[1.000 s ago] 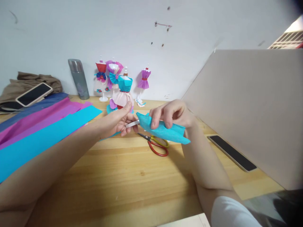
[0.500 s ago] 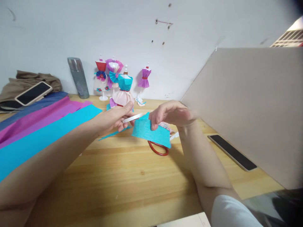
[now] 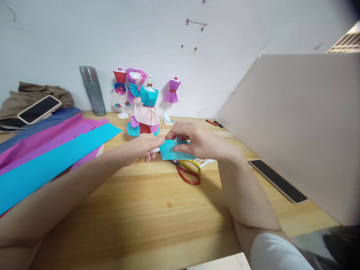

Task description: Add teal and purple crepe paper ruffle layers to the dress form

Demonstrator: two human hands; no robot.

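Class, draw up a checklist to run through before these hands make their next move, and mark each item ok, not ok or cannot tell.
1. Turquoise piece held in the right hand: ok.
2. White strip held in the left hand: ok.
3. Strip touching the piece: cannot tell; they meet in the view, but the depth is unclear.
4. Scissors laid down: ok, they lie on the table.
5. Scissors fully in sight: not ok; the blade tips are hidden.
6. Turquoise-topped dress form standing upright: ok.
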